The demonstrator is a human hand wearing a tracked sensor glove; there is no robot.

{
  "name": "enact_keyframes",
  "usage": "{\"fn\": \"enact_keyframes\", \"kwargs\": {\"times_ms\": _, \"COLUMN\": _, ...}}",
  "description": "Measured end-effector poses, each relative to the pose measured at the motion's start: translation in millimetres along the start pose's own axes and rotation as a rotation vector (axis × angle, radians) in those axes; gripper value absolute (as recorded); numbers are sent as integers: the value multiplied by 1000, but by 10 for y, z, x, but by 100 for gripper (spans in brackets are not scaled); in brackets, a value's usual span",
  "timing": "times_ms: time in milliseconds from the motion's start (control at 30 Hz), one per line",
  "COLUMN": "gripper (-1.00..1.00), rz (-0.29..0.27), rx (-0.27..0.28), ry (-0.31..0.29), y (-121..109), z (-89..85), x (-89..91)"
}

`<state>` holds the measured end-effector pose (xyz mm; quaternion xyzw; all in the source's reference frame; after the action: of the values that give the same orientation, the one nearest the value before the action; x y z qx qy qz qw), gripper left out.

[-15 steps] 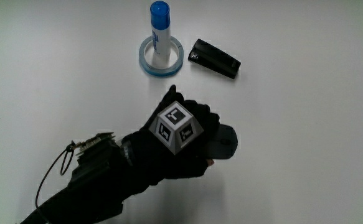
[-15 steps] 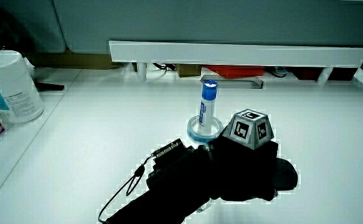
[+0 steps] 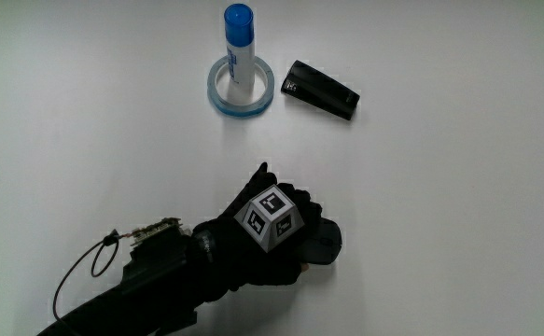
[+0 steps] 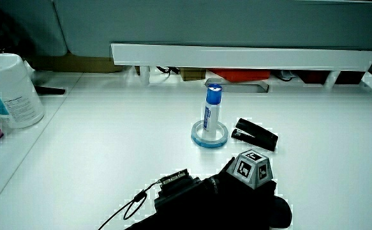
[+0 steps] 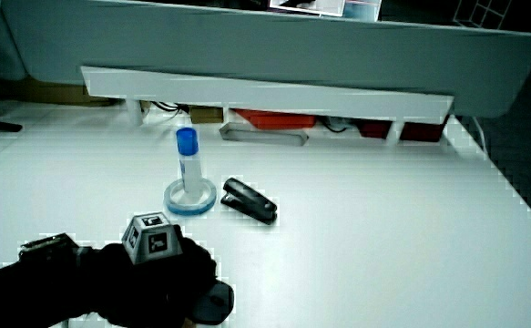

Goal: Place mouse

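Though hand [image 3: 270, 233] hides most of mouse [image 3: 325, 241], fingers curl round it on table [image 3: 458, 205].

Mouse [image 3: 327, 241] mostly hidden under hand [image 3: 267, 238]; forearm cut off.

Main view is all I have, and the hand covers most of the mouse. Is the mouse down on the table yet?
Observer: In a side view the mouse sits low against the table, with the hand closed over it. I cannot tell whether it touches.
Operator: Is anything standing outside my view?
Observer: Yes, a white canister stands at the table's edge, well apart from the hand.
Operator: What is the black thing beside the blue-capped tube?
Observer: From the side it shows two halves joined at one end, like a stapler, lying flat beside the blue-capped tube.
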<state>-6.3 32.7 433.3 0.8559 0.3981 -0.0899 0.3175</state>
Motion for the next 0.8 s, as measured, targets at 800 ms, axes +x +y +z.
{"fn": "enact_keyframes", "kwargs": {"times_ms": 800, "gripper": -17, "rz": 48, "rx": -69, "ry": -58, "y": 117, "z": -373, "x": -145}}
